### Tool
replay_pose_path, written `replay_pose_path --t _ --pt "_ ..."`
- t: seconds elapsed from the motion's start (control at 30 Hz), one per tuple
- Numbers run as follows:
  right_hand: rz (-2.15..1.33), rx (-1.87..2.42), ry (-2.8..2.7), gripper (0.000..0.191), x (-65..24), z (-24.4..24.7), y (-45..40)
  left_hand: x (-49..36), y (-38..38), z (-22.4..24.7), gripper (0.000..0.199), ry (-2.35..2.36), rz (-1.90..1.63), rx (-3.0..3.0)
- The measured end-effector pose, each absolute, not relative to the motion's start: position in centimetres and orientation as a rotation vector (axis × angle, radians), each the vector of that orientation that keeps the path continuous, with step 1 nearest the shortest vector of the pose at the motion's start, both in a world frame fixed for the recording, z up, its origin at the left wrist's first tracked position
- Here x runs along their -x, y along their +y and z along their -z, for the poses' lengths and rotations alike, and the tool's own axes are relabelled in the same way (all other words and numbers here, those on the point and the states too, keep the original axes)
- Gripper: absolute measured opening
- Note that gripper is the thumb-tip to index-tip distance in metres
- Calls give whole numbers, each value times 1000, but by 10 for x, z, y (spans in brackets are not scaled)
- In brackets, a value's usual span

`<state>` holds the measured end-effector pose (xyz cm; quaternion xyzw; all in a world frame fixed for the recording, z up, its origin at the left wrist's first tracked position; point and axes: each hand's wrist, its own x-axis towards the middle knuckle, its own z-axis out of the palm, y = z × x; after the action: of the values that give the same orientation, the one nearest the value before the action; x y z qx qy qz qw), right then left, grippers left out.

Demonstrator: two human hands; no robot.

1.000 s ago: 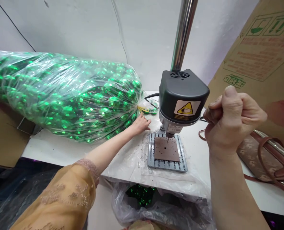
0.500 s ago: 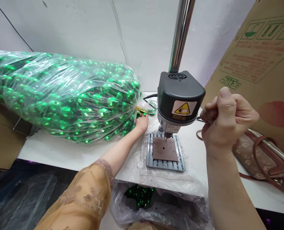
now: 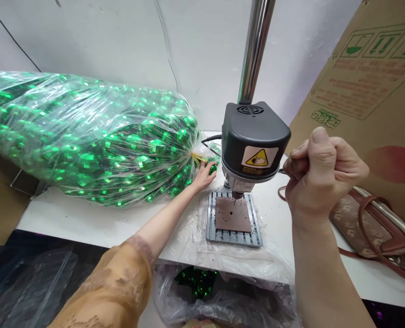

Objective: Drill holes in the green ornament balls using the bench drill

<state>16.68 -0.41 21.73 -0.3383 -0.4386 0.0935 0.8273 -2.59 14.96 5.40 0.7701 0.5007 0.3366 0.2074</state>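
Observation:
A small bench drill press has a dark grey head [image 3: 255, 141] with a yellow warning label, mounted on a steel column [image 3: 257, 45]. Its bit meets a brown perforated plate [image 3: 233, 214] lying on a slotted grey base [image 3: 233, 239]. My right hand [image 3: 321, 175] is clenched in a fist beside the head, gripping a thin dark rod or cord. My left hand [image 3: 204, 176] rests by the yellow-tied neck of a clear plastic bag [image 3: 96, 141] stuffed with shiny green sequined material, its fingers near a small green piece.
The white table [image 3: 62, 218] is partly covered by a clear plastic sheet [image 3: 195, 246] and has dark specks around the drill. A cardboard carton [image 3: 366, 91] and brown handbag [image 3: 366, 228] stand at right. A plastic bag [image 3: 195, 291] with green pieces hangs below the front edge.
My left hand's fingers have shifted closer to the bag's tied neck and the small green piece. The right fist stays clenched, and the view has drifted slightly.

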Motion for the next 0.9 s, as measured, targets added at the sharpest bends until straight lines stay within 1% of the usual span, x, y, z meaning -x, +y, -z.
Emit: replay_pose_path --t 0.07,0.13,0.27,0.4,0.47,0.7,0.9 --pt "-180 718 -944 37 -166 -217 -4 33 130 -53 43 1267 -995 -1783" --pt "-164 715 -951 38 -166 -216 -3 43 107 -54 45 1112 -979 -1457" --pt "-170 692 -932 37 -165 -217 -2 59 68 -57 51 927 -923 -1174" --pt "-193 696 -937 38 -166 -218 -2 57 51 -49 72 894 -890 -1234" --pt "-200 707 -942 38 -167 -218 -3 51 48 -41 77 904 -916 -1299" --pt "-235 692 -937 38 -167 -219 -3 31 48 -27 73 946 -888 -1475" --pt "-220 712 -941 39 -167 -219 -2 24 44 -22 75 910 -853 -1482"
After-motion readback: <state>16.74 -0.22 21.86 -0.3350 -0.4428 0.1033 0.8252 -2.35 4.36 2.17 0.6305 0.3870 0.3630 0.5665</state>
